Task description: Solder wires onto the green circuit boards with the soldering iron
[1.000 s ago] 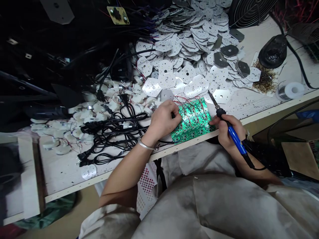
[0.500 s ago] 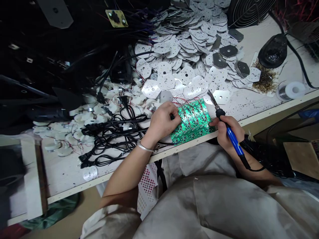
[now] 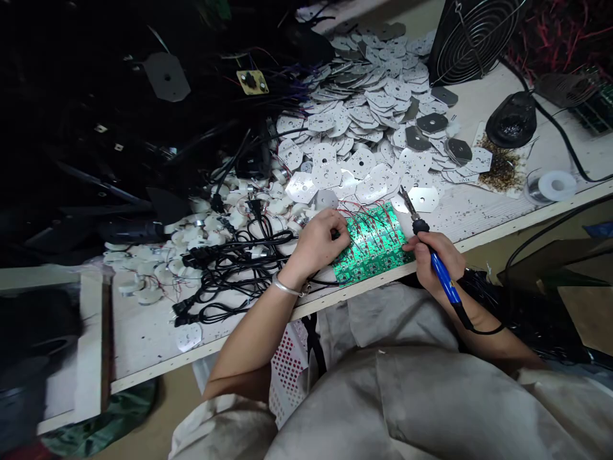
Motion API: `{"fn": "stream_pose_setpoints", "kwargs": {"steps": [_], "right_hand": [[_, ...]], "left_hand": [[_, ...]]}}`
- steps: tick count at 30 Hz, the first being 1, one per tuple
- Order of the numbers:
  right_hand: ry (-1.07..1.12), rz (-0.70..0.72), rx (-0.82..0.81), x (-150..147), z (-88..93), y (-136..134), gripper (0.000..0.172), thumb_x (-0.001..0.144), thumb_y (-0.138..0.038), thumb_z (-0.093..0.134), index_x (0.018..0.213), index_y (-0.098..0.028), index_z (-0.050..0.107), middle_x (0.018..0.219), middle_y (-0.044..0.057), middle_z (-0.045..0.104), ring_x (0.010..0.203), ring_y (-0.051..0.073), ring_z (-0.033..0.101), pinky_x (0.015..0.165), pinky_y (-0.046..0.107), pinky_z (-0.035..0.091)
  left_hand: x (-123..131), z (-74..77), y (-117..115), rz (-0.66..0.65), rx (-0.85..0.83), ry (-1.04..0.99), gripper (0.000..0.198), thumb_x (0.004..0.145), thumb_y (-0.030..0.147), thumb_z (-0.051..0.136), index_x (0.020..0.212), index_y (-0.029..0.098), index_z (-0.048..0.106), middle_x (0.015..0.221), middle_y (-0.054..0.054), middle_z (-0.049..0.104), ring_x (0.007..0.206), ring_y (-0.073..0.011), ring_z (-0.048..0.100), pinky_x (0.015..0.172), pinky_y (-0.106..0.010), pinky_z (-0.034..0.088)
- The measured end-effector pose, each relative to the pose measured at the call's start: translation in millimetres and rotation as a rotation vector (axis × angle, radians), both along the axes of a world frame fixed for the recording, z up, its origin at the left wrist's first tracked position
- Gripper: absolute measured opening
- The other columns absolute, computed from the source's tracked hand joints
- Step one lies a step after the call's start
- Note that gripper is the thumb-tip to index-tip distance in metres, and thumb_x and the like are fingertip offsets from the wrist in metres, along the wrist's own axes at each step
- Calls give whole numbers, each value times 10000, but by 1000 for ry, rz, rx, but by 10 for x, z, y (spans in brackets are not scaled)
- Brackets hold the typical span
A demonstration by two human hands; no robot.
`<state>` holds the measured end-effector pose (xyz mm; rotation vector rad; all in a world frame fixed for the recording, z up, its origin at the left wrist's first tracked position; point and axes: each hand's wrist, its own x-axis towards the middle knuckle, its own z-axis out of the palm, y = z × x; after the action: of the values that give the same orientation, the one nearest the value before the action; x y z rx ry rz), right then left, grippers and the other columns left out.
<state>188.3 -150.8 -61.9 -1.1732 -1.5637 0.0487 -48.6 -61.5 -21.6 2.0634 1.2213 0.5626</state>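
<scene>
A green circuit board panel (image 3: 368, 246) with thin red wires (image 3: 366, 214) lies at the front edge of the bench. My left hand (image 3: 322, 239) rests at its left edge, thumb and fingers curled into a pinch. What is between them, if anything, is hidden. My right hand (image 3: 438, 259) is wrapped around the blue handle of a soldering iron (image 3: 445, 278). The iron's metal tip points up and away, beyond the board's right edge and close to the white plates. One finger of this hand reaches to the board's right side.
Black power cords (image 3: 234, 268) lie left of the board, beside white round parts with small motors (image 3: 196, 239). White plates (image 3: 364, 115) are heaped behind. To the right are a black iron stand (image 3: 511, 121), a solder spool (image 3: 550, 187) and a fan (image 3: 479, 41).
The camera view has shifted, so the bench appears slightly lower. Both hands keep nearly the same places by the board, and the soldering iron stays in my right hand.
</scene>
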Motion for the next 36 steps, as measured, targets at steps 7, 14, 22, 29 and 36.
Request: {"fn": "stream_pose_setpoints", "kwargs": {"steps": [7,14,22,29,36], "right_hand": [[28,6,20,-1,-24,-7,224,951,-157,565,1161,-222,610,772,27,740,693,167,717,670,314,600],[40,14,8,9,-62,-21,256,933,-151,591,1176,-229,613,807,29,748,730,177,728,699,322,611],[25,13,59,17,-154,-52,384,867,-67,654,1223,-208,631,797,33,753,770,203,728,736,340,612],[-2,-18,127,18,-268,-15,355,869,-99,667,1202,-219,646,774,26,750,726,208,727,680,347,620],[13,3,113,4,-262,-6,385,858,-84,664,1218,-216,632,766,32,735,761,218,731,682,354,623]], "left_hand": [[-27,23,-2,-12,0,12,155,806,136,555,660,184,566,902,-46,648,857,-159,607,800,-320,498],[-14,-19,-18,1,-4,11,137,794,127,564,670,180,585,906,-48,642,879,-168,619,823,-329,506],[-245,339,161,-1,151,76,102,874,184,546,832,187,639,899,-50,665,879,-177,622,843,-344,516],[-732,668,1174,307,591,398,181,847,246,649,1006,205,724,1054,-105,683,1007,-274,572,894,-424,441],[-246,470,1397,109,461,501,208,906,261,584,1001,216,764,1012,-95,717,972,-258,625,859,-384,439]]}}
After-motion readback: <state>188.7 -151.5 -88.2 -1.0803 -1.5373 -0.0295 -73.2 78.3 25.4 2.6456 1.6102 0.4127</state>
